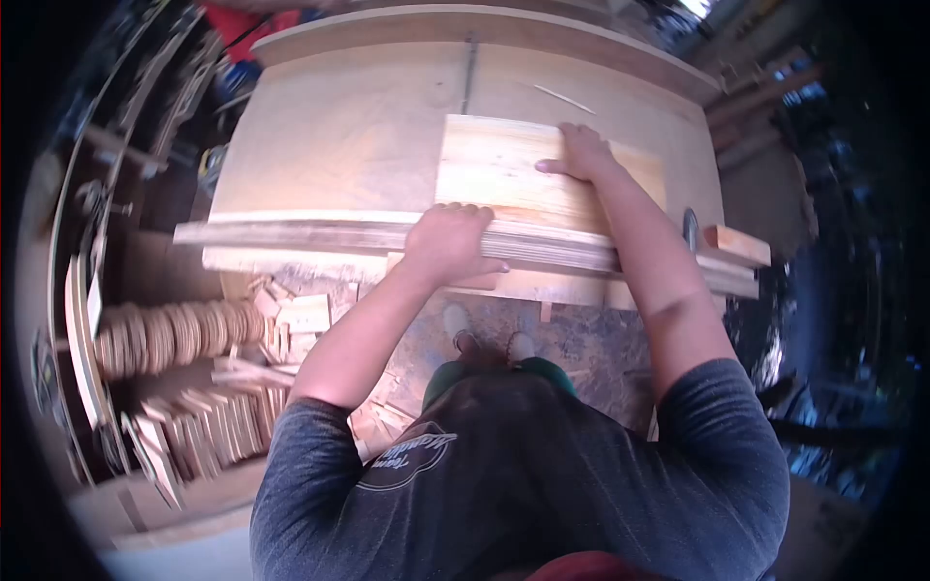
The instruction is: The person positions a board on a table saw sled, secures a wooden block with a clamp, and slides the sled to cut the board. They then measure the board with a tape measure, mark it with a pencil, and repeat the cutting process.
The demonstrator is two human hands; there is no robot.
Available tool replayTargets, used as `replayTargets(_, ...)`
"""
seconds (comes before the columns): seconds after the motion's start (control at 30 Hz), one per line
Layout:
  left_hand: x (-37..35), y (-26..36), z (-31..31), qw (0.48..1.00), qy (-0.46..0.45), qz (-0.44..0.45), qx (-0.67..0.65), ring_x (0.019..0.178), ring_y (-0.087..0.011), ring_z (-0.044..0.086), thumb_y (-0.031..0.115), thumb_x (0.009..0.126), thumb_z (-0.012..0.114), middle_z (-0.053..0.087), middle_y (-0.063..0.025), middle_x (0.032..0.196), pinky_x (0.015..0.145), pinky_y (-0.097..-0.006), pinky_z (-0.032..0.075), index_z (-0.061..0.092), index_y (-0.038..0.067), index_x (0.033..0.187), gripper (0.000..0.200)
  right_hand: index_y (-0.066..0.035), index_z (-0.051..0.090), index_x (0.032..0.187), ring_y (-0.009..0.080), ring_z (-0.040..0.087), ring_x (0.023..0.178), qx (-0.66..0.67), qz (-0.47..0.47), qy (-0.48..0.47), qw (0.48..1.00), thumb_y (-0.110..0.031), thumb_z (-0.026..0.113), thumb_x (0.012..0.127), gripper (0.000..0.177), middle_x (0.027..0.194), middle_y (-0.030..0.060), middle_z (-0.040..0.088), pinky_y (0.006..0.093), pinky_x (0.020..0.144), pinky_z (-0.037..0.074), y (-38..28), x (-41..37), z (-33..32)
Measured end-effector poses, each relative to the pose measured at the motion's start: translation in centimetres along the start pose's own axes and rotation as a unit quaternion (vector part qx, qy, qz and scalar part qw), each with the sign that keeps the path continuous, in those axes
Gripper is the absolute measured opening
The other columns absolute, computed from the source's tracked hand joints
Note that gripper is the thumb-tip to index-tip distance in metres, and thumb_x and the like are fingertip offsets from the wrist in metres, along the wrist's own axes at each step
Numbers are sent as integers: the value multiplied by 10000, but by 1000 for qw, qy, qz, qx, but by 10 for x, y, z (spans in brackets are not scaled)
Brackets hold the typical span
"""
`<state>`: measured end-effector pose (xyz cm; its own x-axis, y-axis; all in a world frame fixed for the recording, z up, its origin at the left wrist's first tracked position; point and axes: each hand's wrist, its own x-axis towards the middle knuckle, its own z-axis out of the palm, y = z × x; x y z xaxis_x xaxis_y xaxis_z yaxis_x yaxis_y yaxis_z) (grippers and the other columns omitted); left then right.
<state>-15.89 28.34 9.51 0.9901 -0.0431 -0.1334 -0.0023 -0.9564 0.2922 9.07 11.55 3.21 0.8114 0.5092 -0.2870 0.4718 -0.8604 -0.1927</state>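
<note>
A pale rectangular wooden board [504,169] lies flat on a large plywood panel [320,145], its near edge against a thick layered wooden rail [329,230]. My left hand [450,242] is closed over this rail beside the board's near left corner, fingers on the far side and thumb on the near side. Toward the board's far edge, my right hand [586,155] holds the board down, thumb stretched left across its face. The right forearm covers part of the board's right side. A narrow dark slot [470,73] runs through the panel beyond the board.
A raised wooden strip [484,21] borders the panel's far side, with a thin wood sliver [564,99] lying near it. A wood block [738,245] sits at right. Stacked round wooden pieces [174,339] and upright slats [208,431] stand lower left, near loose offcuts [305,315].
</note>
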Motion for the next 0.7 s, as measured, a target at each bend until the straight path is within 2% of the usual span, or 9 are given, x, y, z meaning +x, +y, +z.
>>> replayTargets(0.07,-5,6,-5,999,-44,3,19,1028,-319,650,575,707,765,685,-162,1026,897,-426,511,648,72,1089,643,-92,459,1405,331,394,1384,-22,-25,11,999,-685,789,632,1029,1433,173,485,588,1101,320,1,0,2)
replayTargets(0.13,-11,8,-3,999,-45,-9,25,1034,-308,648,572,708,770,682,-151,1040,888,-425,513,647,76,1102,645,17,511,1308,360,487,1299,-35,-38,21,998,-689,776,651,1000,1360,228,532,505,1062,407,5,1,4)
replayTargets(0.2,-16,5,5,1000,8,-1,19,1021,-302,654,571,699,774,686,-132,1036,912,-419,504,639,78,1109,656,35,544,1258,391,547,1221,-19,-110,79,991,-670,786,654,959,1303,258,564,441,1021,459,19,9,13)
replayTargets(0.33,-43,22,38,990,126,-47,36,1189,-272,574,517,740,755,658,-118,1152,1086,-413,372,620,80,1193,644,8,482,1385,375,547,1239,-86,-96,50,990,-692,755,681,1029,1334,261,552,432,1055,436,14,19,8)
replayTargets(0.4,-48,39,59,951,291,-94,52,1329,-269,453,497,776,737,583,-128,1304,1154,-450,270,568,87,1298,684,-3,473,1399,378,547,1242,-126,-72,58,988,-718,722,699,1031,1342,263,551,431,1053,436,16,20,5)
replayTargets(0.5,-50,47,63,955,274,-118,10,1394,-272,372,496,791,726,508,-134,1402,1183,-475,203,512,95,1368,735,-6,521,1362,385,578,1198,-139,-108,29,984,-764,662,721,1002,1279,266,598,437,1040,438,22,30,-10)
replayTargets(0.57,-51,46,64,952,287,-104,10,1379,-269,388,500,799,720,510,-126,1396,1180,-470,208,510,97,1367,727,-6,514,1374,368,570,1224,-79,-88,-71,990,-783,590,764,991,1296,246,601,421,1042,433,20,47,-25)
replayTargets(0.63,-53,43,64,956,273,-104,24,1378,-270,387,499,813,707,507,-125,1395,1179,-467,207,507,99,1372,716,-15,581,1312,379,574,1214,-78,-64,-95,990,-717,557,842,846,1280,248,609,420,1033,438,23,77,-30)
replayTargets(0.7,-52,42,65,956,269,-108,39,1374,-265,387,506,845,671,501,-124,1396,1176,-466,210,497,92,1383,701,-28,638,1238,387,583,1195,-32,-84,34,995,-569,580,904,639,1233,252,632,436,1015,448,33,109,-18)
